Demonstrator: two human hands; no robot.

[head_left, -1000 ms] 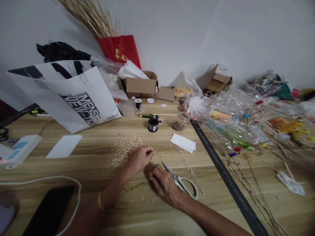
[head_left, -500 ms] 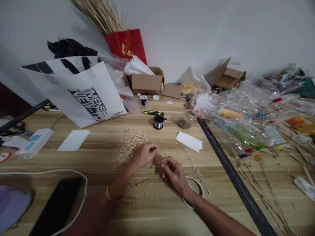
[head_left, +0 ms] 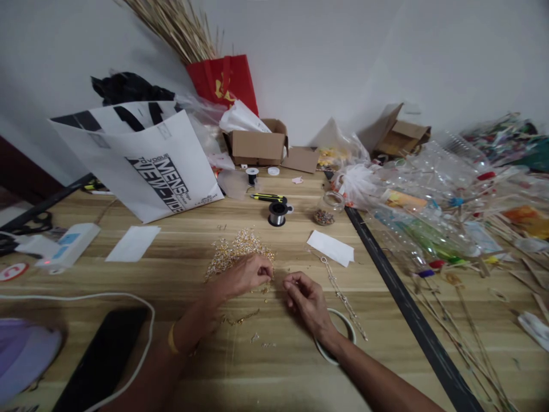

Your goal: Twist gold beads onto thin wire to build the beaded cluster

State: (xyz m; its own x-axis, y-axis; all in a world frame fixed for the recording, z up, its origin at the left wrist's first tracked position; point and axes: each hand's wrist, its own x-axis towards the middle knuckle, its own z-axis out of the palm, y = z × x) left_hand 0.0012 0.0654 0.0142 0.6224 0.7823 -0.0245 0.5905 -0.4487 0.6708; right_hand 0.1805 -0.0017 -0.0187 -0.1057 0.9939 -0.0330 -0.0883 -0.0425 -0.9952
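Note:
My left hand (head_left: 251, 273) hovers at the near right side of a pile of gold and clear beads (head_left: 231, 250), its fingers pinched together. Across a small gap, my right hand (head_left: 305, 297) has thumb and forefinger pressed together too. Whatever either pinch holds is too small to make out. Below the left hand lies a short gold beaded strand (head_left: 241, 318), with small clear bead pieces (head_left: 255, 337) nearer me. A longer beaded chain (head_left: 343, 297) stretches along the table right of my right hand. Under my right wrist is a roll of tape (head_left: 352, 331).
Behind the beads stand a wire spool (head_left: 277, 214), a yellow-black utility knife (head_left: 268, 197) and a glass jar of beads (head_left: 328, 209). A white paper bag (head_left: 141, 166) is at left, above a phone (head_left: 103, 355) and white cable (head_left: 151, 326). Plastic bottles (head_left: 398, 234) crowd the right.
My left hand has come slightly nearer me and turned flatter. My right hand has moved a little to the right, fingers still pinched. The view has shifted slightly.

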